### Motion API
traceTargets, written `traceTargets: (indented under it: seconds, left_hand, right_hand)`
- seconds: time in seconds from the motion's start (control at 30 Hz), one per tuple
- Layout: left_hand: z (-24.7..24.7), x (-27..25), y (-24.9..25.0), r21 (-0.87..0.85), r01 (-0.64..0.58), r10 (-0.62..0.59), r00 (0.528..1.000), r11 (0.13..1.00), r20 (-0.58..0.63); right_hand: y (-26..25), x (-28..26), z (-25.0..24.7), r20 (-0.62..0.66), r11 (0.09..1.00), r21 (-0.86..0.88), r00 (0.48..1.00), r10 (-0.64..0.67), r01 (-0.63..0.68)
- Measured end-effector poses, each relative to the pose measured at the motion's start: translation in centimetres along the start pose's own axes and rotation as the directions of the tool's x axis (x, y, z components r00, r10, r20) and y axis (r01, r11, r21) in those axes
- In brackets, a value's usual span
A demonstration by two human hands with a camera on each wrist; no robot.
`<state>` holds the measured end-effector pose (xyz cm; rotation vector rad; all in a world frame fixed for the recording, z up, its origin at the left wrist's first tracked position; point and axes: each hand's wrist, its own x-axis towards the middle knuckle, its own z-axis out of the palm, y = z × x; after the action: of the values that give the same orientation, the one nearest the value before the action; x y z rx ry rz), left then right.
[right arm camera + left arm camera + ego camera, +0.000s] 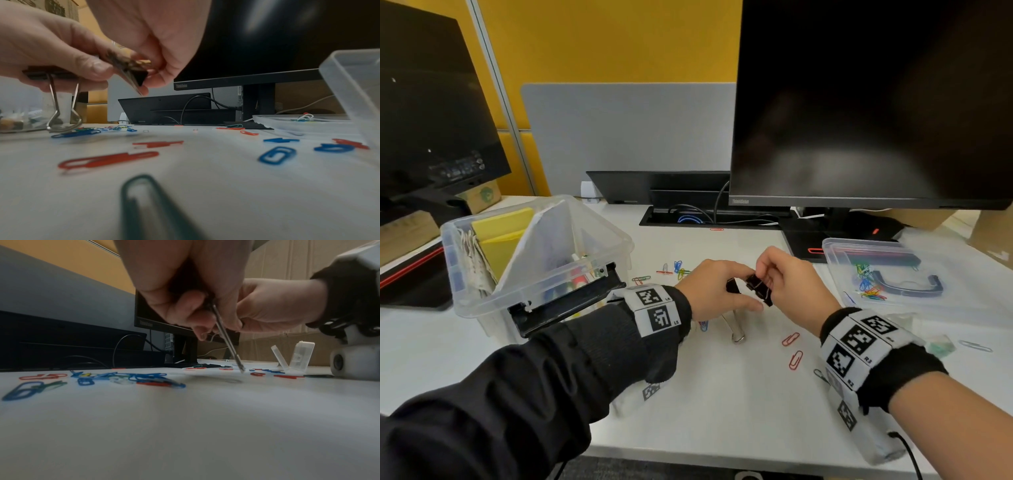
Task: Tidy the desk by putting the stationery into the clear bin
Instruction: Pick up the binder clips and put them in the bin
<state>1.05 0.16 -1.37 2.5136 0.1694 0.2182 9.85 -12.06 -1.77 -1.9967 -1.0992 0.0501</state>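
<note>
My left hand (pixel 722 291) grips a large black binder clip (pixel 732 286) above the desk; its silver wire handles (pixel 736 325) hang down and touch the desk. My right hand (pixel 774 274) pinches smaller black binder clips (pixel 758 287) right beside it, fingertips nearly meeting the left hand's. In the right wrist view the small clips (pixel 137 73) sit between thumb and fingers, and the large clip's handles (pixel 63 105) dangle at left. The clear bin (pixel 619 240) stands to the left and holds yellow notes and pens. Coloured paper clips (pixel 794 359) lie scattered on the desk.
A shallow clear lid (pixel 835 250) with paper clips and a black handle lies at right. A dark monitor (pixel 859 102) stands behind, with a cable slot (pixel 654 219) beside its base. More paper clips (pixel 678 269) lie behind my left hand. A small open clear case (pixel 294 356) stands near my right wrist.
</note>
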Motion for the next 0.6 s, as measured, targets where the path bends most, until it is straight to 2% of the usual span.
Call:
traceTargets:
  seconds: [0.17,0.27,0.33,0.4,0.5,0.6]
  left_hand:
    - [0.1,0.2,0.1,-0.065,0.002,-0.005,0.999,0.998,-0.039]
    - [0.1,0.4,-0.1,-0.059,0.070,-0.074,0.995,0.996,-0.073]
    - [0.1,0.6,-0.5,-0.028,0.142,-0.144,0.982,0.990,-0.124]
    - [0.1,0.8,-0.8,0.004,0.214,-0.211,0.965,0.977,-0.155]
    - [0.1,1.1,-0.9,0.060,0.285,-0.270,0.946,0.957,-0.179]
    - [0.0,0.9,-0.8,0.062,0.230,-0.214,0.956,0.971,-0.201]
  right_hand:
    - [0.2,0.2,0.0,-0.110,1.000,-0.006,0.993,-0.031,0.031]
    - [0.7,0.5,-0.1,-0.270,0.999,0.024,0.962,-0.029,0.037]
    - [0.9,0.5,-0.2,-0.337,0.996,0.010,0.938,-0.081,0.089]
    - [0.8,0.2,-0.1,-0.280,0.989,-0.017,0.948,-0.148,0.149]
    - [0.2,-0.4,0.2,-0.108,0.972,-0.002,0.966,-0.236,0.237]
    - [0.0,-0.7,0.4,-0.057,0.972,0.039,0.971,-0.231,0.234]
